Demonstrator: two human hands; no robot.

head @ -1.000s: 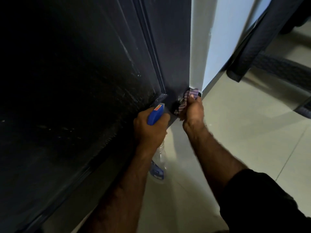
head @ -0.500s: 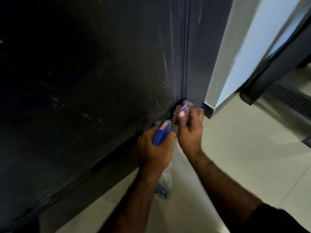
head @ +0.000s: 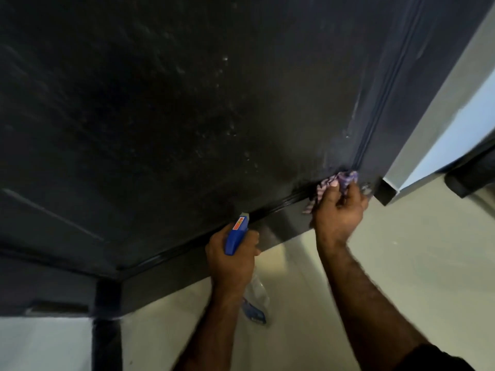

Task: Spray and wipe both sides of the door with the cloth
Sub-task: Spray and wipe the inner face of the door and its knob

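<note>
Nearest you, both forearms reach forward and down toward the foot of the door (head: 187, 116). Your left hand (head: 230, 259) is clenched around the neck of the spray bottle (head: 237, 234), its blue trigger head pointing at the bottom rail while the clear body hangs below your wrist over the pale floor (head: 401, 250). A little farther and to the right, your right hand (head: 338, 212) grasps the striped cloth (head: 336, 182), bunched under the fingers and pressed against the lower right corner of the dark door face, where the panel moulding meets the rail.

Beyond your hands, the door face rises dark and dull, with pale flecks and a faint streak or two across the panel; whether these are spray droplets or dirt you cannot tell. By my reading, you are working the bottom edge of this side, so this face looks well advanced but not finished, and the other side is out of view and most likely still waiting.

To the far right stands the pale door frame (head: 439, 103), with a dark object just behind it.

As for writing, the trigger head carries a small red-orange sticker and the bottle a blue label, both too blurred to read.
</note>
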